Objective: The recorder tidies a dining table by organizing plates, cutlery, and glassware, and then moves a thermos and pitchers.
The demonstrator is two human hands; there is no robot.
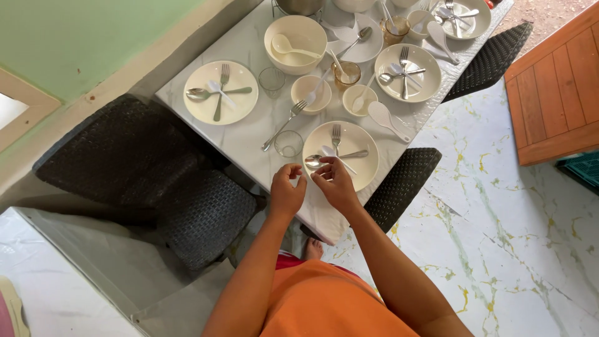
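- A person in an orange garment stands at the near edge of a white marble-look table (249, 134), both hands raised over the place setting closest to the body.
- The left hand (286, 190) is curled, thumb and forefinger pinched together; whether anything lies between them cannot be told.
- The right hand (336, 183), just beside it, rests its fingertips at the rim of the cream plate (365, 168), loosely bent and gripping nothing that shows.
- Just beyond the right hand's fingers lie a metal spoon (318, 160), a fork (336, 136) and a white soup spoon (334, 156), crossed on the plate as if laid for a diner.
- An empty clear glass (289, 143) stands just past the left hand, beside the plate.
- Farther off, matching plates, small bowls and a large bowl (295, 35) repeat the arrangement; dark woven chairs (206, 215) flank the table.
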